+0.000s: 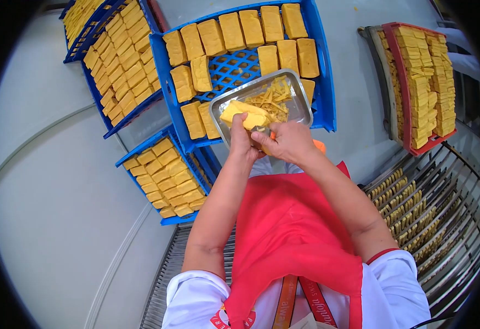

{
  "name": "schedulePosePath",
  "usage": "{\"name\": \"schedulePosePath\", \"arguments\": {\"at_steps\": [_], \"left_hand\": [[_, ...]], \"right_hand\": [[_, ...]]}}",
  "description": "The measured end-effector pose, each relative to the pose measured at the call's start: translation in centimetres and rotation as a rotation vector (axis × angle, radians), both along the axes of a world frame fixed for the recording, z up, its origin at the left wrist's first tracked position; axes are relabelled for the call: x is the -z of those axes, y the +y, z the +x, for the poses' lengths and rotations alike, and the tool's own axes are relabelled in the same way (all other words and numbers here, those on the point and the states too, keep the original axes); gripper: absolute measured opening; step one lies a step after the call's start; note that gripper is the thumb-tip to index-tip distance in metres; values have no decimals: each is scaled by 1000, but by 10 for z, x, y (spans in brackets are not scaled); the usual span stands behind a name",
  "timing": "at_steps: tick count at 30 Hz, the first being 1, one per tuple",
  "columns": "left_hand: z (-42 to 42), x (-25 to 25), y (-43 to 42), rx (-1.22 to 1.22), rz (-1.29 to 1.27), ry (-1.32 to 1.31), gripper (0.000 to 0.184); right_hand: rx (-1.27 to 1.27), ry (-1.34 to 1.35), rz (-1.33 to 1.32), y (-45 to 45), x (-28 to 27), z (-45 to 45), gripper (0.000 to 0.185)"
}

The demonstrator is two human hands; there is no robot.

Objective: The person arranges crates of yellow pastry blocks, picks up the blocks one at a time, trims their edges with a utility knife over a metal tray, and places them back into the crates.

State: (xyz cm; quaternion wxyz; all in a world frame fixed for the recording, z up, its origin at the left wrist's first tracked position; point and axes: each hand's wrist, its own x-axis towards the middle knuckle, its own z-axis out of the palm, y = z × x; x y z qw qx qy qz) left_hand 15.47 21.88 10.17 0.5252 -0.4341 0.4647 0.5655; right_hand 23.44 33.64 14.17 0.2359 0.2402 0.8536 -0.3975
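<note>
My left hand point(242, 137) is closed around a yellow block point(245, 115), thumb on top, above the near left part of a metal tray point(305, 116). In my right hand point(292, 141), beside the block's right end, is a tool with an orange handle point(273, 135); its working end is mostly hidden by my fingers. Thin yellow shavings point(275, 98) lie in the tray. The tray overlaps a large blue crate point(327, 82), whose yellow blocks point(230, 32) stand in rows around a bare patch of lattice floor.
More blue crates of yellow blocks point(125, 60) stand at the upper left, and another blue crate point(168, 175) sits at the lower left. A red crate point(399, 82) of stacked yellow pieces is on the right, above metal racks point(432, 214) holding small pieces.
</note>
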Motion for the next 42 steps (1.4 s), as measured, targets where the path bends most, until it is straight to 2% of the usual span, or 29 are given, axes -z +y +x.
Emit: {"name": "schedulePosePath", "arguments": {"at_steps": [4, 6, 7, 10, 13, 15, 18, 22, 24, 29, 31, 32, 33, 34, 35, 36, 37, 38, 39, 40, 42], "left_hand": [[-9, 5, -12, -24, 62, -104, 68], [-16, 4, -18, -67, 107, -170, 70], [-19, 3, -21, -103, 159, -194, 72], [-23, 4, -27, -190, 289, -269, 76], [-22, 11, -30, -140, 319, -240, 77], [-22, 14, -29, -114, 330, -268, 77], [-23, 10, -27, -73, 344, -298, 77], [-27, 5, -23, -85, 355, -282, 75], [-28, 3, -21, -95, 345, -285, 75], [-31, -5, -14, -109, 359, -267, 74], [-36, -22, -6, -28, 177, 136, 75], [-46, -15, -13, -37, 252, 244, 75], [-54, -12, -9, -36, 253, 244, 75], [-65, -5, -1, 4, 95, 568, 80], [-76, 1, 8, 47, -69, 890, 87], [-91, 9, 13, 196, -226, 1074, 94], [-105, 18, 19, 351, -385, 1252, 102], [-117, 27, 26, 542, -620, 1308, 107], [-125, 35, 35, 549, -617, 1308, 107], [-133, 42, 46, 587, -659, 1358, 109], [-140, 56, 61, 654, -719, 1389, 111]], "right_hand": [[-56, -2, -59, 9, -1, 9, 66], [190, 120, -134, 21, 18, 23, 63], [190, 121, -134, 27, 23, 28, 63], [140, 144, -97, 36, 26, 34, 59], [26, 184, -146, 39, 18, 32, 57], [-147, 359, -11, 39, 13, 28, 63], [-227, 404, 64, 41, 16, 23, 69], [-225, 403, 44, 43, 20, 24, 71], [-288, 278, -10, 44, 19, 24, 69], [-325, 199, 1, 39, 25, 28, 66], [-332, 195, -2, 40, 29, 30, 65], [-265, 189, 21, 40, 37, 34, 58], [-197, 182, 45, 39, 46, 38, 52], [-195, 182, 44, 38, 57, 43, 52], [-152, 168, 153, 36, 68, 47, 44], [-108, 153, 262, 36, 77, 49, 39], [-101, 153, 261, 37, 82, 49, 39], [12, 72, 321, 38, 87, 50, 39], [125, -10, 382, 39, 92, 51, 41], [129, -14, 381, 41, 98, 54, 41], [250, -123, 400, 48, 109, 66, 35]]}}
